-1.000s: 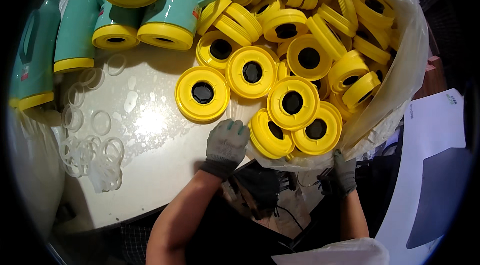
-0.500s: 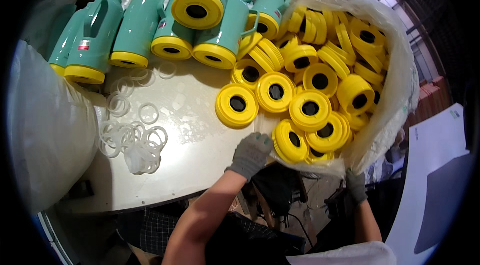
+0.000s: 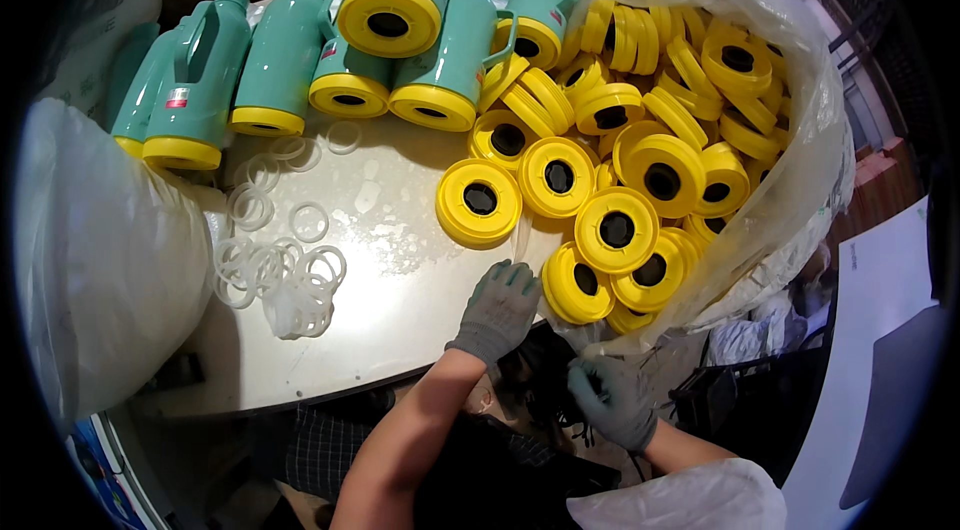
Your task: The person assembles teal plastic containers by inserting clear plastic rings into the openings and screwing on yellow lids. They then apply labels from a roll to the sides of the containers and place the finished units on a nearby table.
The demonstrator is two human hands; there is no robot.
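Observation:
My left hand (image 3: pixel 497 308), in a grey glove, rests at the table's front edge, fingers stretched forward beside the clear plastic bag's near edge. Nothing shows in it. My right hand (image 3: pixel 612 402), gloved too, is in front of the bag, below the yellow caps. Its fingers are loosely curled with a gap at the thumb and no object visible between them. Round yellow caps (image 3: pixel 616 230) with black centres fill the large clear plastic bag (image 3: pixel 815 90) on the right. One yellow cap (image 3: pixel 479 198) sits on the table beyond my left hand.
Green flasks (image 3: pixel 280 60) with yellow bases line the table's back, one lying across others. White rings (image 3: pixel 310 221) are scattered and heaped on the white table (image 3: pixel 390 320). A bulging white bag (image 3: pixel 110 260) stands left. A white panel (image 3: pixel 860 330) is at right.
My right hand has let go of the bag's right edge and moved left towards my left hand. A few caps in the bag have shifted. The left hand's fingers have straightened.

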